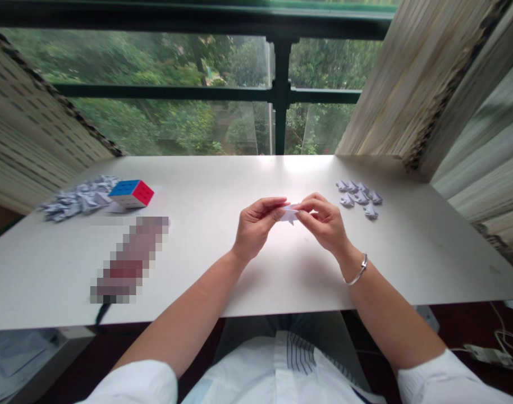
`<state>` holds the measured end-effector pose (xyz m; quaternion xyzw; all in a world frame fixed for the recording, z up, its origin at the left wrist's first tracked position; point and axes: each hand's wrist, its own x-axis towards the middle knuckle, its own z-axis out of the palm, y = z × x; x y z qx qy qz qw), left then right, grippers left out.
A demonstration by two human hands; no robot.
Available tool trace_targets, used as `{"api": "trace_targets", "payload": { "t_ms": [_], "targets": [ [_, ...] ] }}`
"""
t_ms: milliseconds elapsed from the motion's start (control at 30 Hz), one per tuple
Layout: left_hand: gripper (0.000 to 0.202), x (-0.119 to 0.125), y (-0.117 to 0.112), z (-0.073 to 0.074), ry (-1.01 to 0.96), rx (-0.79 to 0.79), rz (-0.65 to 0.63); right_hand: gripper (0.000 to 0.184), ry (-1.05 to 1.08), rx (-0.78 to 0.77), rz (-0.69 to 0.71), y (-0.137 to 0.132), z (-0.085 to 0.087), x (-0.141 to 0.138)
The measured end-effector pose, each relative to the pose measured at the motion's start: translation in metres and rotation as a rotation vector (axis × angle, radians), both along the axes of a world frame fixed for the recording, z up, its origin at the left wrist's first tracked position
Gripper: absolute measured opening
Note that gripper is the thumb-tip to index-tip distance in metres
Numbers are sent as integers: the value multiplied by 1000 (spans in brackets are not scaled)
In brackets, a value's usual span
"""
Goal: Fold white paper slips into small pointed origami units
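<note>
A small piece of folded white paper point(289, 214) with pointed corners is held up over the middle of the white table. My left hand point(256, 224) pinches its left side between thumb and fingers. On the other side, my right hand point(323, 220) pinches the paper's right edge; a silver bracelet circles that wrist. The fingertips cover part of the paper, so its full shape is hidden. To the right of my right hand lies a loose group of small folded paper pieces point(361, 196).
A heap of folded papers point(77, 199) lies at the table's left, beside a puzzle cube point(132, 193) with blue, red and white faces. A blurred-out long object point(130, 261) with a black strap rests nearer. Behind the table point(197, 224) stand a window and curtains point(391, 84).
</note>
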<state>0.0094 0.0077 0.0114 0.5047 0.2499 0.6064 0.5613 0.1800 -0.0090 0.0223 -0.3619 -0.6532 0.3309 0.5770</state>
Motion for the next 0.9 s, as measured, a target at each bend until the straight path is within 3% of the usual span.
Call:
{"api": "trace_targets", "payload": {
  "t_ms": [200, 333, 500, 667, 900],
  "targets": [
    [20, -4, -2, 4, 116, 117, 55, 9, -23, 46, -28, -2, 1, -1],
    [22, -4, -5, 6, 188, 115, 73, 21, -76, -39, -84, -1, 1, -3],
    [20, -3, -2, 3, 179, 59, 123, 32, -76, -223, 36, 1, 4, -1],
    [20, -2, 2, 2, 169, -29, 85, 34, -29, -441, 188, 1, 5, 1],
    [24, -3, 2, 7, 190, -148, -20, 41, -68, -386, 106, 4, -3, -4]
  ]
}}
